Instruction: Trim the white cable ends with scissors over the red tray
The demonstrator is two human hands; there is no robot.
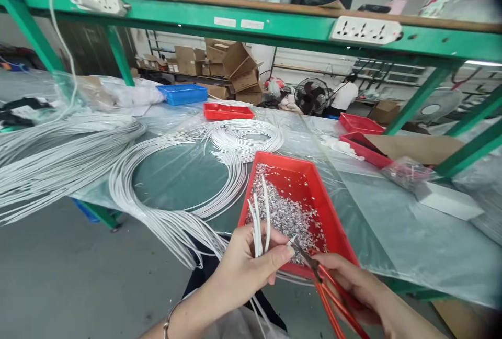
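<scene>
Holding wires in L hand, pinched btwn thumb & fingers, w/ one end out R. Gripping scissors by the handles in R hand, w/ blade tips just at that end — can't tell if touching. Working over near half of red tray, strewn w/ silvery scraps. Also on table — coils to L, blue tray far L.
</scene>
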